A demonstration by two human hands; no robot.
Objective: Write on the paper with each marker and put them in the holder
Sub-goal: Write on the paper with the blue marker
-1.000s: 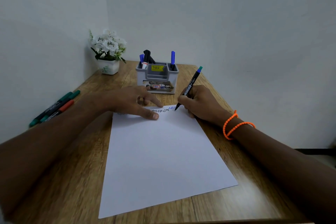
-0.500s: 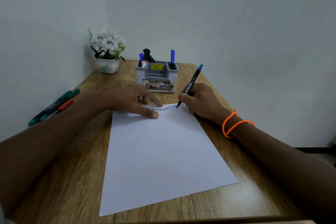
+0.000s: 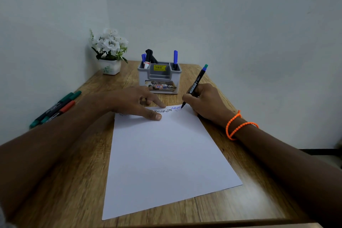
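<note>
A white paper [image 3: 166, 155] lies on the wooden table [image 3: 70, 181]. My right hand [image 3: 205, 101] grips a black marker [image 3: 195, 84] with a blue-green end, its tip touching the paper's top right corner beside zigzag scribbles [image 3: 166, 110]. My left hand [image 3: 133, 102] presses flat on the paper's top edge, fingers straight. A grey holder [image 3: 159, 79] stands behind the paper with blue and black markers in it. Three markers [image 3: 55, 108], green and red capped, lie at the table's left edge.
A white pot of white flowers [image 3: 110, 52] stands in the far left corner. Walls close the table in at the back and left. Orange bracelets [image 3: 238, 126] circle my right wrist.
The marker tip has crept a little to the right along the paper's top edge, lengthening the scribble. My left hand has stayed put.
</note>
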